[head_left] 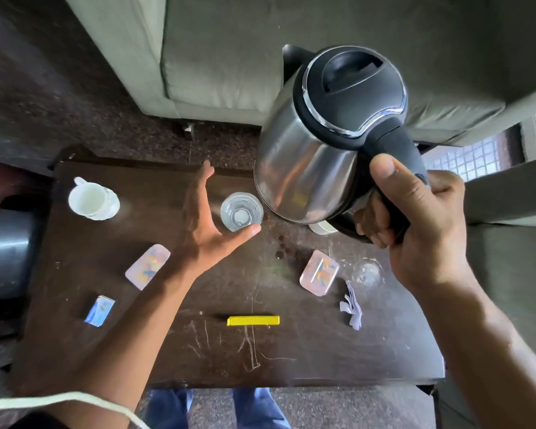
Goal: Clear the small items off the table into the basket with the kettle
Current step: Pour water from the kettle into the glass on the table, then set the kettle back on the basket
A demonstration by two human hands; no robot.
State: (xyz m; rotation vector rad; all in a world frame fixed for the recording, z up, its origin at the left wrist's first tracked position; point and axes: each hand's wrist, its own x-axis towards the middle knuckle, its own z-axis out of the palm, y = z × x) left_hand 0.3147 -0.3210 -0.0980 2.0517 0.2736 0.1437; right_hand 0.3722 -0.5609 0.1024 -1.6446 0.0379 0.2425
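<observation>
Now we hold the steel kettle with its black lid (331,131) aloft by its handle in our right hand (421,218), over the dark scratched wooden table (198,351). Our left hand (205,224) spreads wide beside the clear drinking glass (241,211), probably next to grasp. No basket shows.

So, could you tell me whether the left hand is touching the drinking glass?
Cannot tell. In the head view the open left hand cups beside the glass; its thumb tip overlaps the rim, but contact is unclear.
</observation>
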